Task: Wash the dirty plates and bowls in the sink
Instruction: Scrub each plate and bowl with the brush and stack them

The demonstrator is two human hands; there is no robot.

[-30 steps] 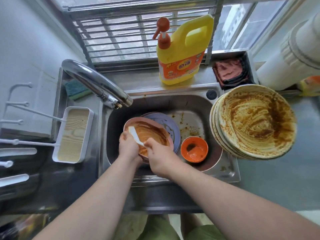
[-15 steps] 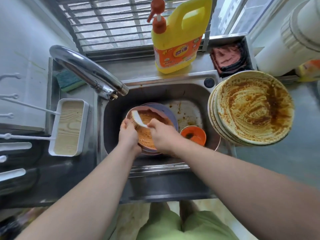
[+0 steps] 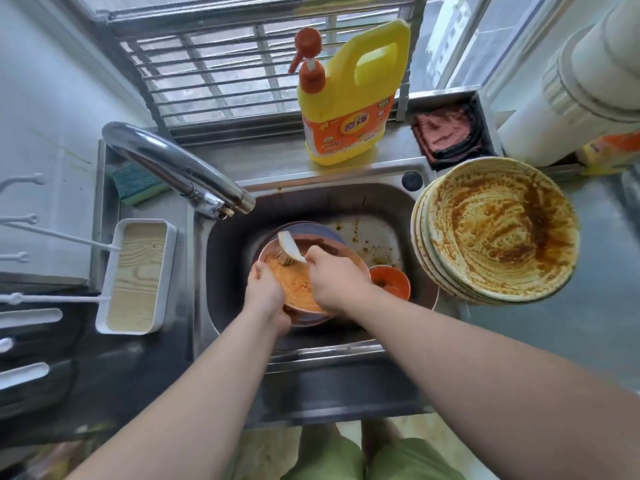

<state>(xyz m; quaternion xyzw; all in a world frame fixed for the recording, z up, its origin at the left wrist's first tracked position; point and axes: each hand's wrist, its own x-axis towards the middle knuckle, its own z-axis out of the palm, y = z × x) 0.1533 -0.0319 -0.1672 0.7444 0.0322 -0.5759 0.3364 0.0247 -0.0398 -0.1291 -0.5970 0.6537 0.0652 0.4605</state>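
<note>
In the sink [image 3: 228, 271], the left hand [image 3: 265, 292] grips the dirty bowl's [image 3: 298, 289] near-left rim to keep it from sliding while the right hand [image 3: 334, 278] holds a white brush [image 3: 290, 250], scrubbing inside.

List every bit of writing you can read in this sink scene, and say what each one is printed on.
Orange label on the yellow detergent bottle: large white characters in the middle, too blurred to read.
Same label, small print and a green patch at its upper right: too small to read.
Yellow-orange package at the right edge: no legible text.
Nothing else carries writing.
</note>
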